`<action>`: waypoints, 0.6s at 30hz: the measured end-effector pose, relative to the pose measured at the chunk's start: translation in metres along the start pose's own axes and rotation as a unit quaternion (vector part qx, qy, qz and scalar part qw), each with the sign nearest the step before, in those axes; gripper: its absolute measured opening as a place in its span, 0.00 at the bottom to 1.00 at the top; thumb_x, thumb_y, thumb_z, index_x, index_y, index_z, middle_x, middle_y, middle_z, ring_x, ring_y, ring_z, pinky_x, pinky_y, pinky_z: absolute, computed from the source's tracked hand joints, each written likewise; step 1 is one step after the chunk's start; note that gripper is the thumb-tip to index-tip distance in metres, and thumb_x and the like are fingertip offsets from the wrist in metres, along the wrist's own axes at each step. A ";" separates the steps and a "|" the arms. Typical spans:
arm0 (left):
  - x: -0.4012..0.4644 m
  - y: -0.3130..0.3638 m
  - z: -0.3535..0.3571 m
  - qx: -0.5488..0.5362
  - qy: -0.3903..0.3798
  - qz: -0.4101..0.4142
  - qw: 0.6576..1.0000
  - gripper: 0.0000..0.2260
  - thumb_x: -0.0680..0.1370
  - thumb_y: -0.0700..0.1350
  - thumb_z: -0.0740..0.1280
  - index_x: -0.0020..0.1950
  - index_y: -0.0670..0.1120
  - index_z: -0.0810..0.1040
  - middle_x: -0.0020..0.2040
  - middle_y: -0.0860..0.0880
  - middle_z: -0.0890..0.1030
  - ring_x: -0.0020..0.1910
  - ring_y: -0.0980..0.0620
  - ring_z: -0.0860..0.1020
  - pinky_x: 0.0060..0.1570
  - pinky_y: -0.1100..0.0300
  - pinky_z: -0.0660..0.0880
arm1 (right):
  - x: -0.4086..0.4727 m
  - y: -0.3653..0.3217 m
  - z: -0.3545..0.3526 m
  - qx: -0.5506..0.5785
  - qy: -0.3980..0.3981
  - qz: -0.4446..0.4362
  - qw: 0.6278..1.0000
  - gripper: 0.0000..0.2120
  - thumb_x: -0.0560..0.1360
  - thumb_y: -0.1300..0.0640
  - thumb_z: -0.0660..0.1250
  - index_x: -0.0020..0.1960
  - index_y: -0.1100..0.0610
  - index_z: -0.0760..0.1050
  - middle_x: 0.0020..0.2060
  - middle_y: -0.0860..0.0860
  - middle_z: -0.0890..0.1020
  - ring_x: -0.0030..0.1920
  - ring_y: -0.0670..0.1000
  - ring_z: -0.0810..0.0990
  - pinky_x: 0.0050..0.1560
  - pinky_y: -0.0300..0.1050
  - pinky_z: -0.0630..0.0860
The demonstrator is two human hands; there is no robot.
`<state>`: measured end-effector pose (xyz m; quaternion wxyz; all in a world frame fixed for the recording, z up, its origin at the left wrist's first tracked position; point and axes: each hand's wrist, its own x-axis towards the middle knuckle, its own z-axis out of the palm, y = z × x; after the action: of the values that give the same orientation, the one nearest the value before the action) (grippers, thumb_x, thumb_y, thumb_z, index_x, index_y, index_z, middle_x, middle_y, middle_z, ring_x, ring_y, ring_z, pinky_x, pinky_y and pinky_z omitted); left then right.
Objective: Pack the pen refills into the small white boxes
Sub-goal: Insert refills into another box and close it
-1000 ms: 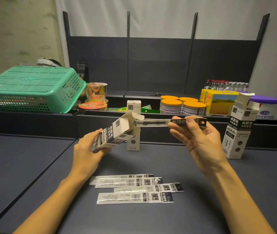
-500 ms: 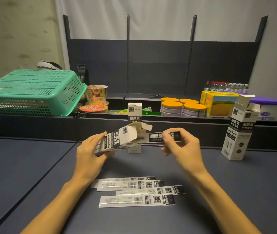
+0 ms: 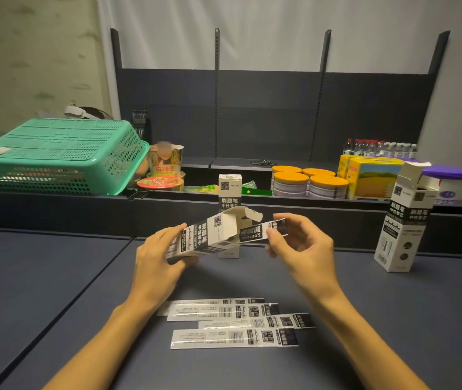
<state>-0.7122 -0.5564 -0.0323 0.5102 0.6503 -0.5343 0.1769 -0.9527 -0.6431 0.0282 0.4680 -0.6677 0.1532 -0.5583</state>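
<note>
The right hand (image 3: 300,249) pinches the tail of a refill packet (image 3: 262,230) between thumb and fingers (image 3: 273,235); most of the packet is already inside the open box (image 3: 210,235), which the left hand (image 3: 159,254) grips by its body, tilted, mouth toward the right hand. Below the box, four packets (image 3: 235,322) lie on the counter (image 3: 55,277), unpacked. Right of it stands another open box (image 3: 404,220), behind it a closed one (image 3: 230,190). I judge the packing partly done.

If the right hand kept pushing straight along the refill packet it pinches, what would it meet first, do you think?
Probably the open mouth of the small white box held by the left hand; the right hand already has the refill packet partly inside.
</note>
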 end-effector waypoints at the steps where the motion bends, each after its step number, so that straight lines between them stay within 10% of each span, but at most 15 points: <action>1: 0.000 0.000 0.000 0.000 -0.001 -0.001 1.000 0.30 0.67 0.51 0.76 0.67 0.50 0.74 0.60 0.53 0.78 0.59 0.51 0.75 0.58 0.43 0.73 | 0.000 0.001 0.001 0.001 -0.005 0.004 1.000 0.12 0.72 0.65 0.72 0.55 0.58 0.78 0.39 0.52 0.83 0.35 0.49 0.82 0.37 0.36 0.78; 18: 0.000 -0.001 0.002 0.013 -0.009 -0.002 1.000 0.30 0.67 0.48 0.78 0.67 0.51 0.74 0.60 0.52 0.78 0.58 0.51 0.74 0.56 0.41 0.72 | -0.001 0.020 0.005 -0.099 -0.100 -0.003 0.990 0.06 0.73 0.57 0.73 0.50 0.51 0.81 0.41 0.48 0.85 0.41 0.50 0.83 0.44 0.47 0.82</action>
<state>-0.7117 -0.5579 -0.0340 0.4974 0.6595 -0.5350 0.1770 -0.9420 -0.6502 0.0124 0.4107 -0.7637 0.1576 -0.4724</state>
